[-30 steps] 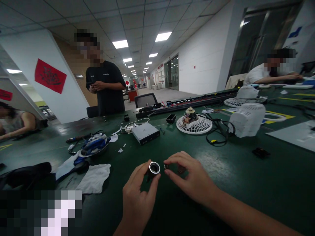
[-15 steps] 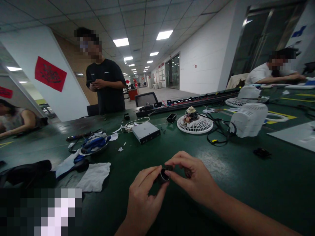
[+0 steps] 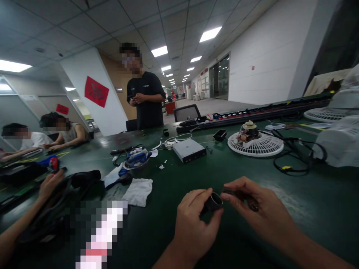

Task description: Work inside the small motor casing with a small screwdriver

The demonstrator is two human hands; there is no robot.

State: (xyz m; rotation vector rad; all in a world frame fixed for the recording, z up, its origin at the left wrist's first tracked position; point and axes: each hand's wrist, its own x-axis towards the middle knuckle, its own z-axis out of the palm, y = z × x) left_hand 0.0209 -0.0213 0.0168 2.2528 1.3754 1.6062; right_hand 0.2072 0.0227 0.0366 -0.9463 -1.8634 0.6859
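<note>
Two hands (image 3: 195,224) (image 3: 267,211), green tabletop (image 3: 172,183), white wall (image 3: 260,67), doorway (image 3: 220,79) perhaps

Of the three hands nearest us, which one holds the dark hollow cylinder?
The camera wearer's left hand grips the dark cylinder. Their right hand pinches a small dark piece; the co-worker's hand, far left, is by a red object.

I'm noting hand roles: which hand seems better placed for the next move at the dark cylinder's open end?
Probably the right: the right hand pinches a small dark piece close beside that opening, while the left hand is occupied gripping the dark cylinder.
</note>
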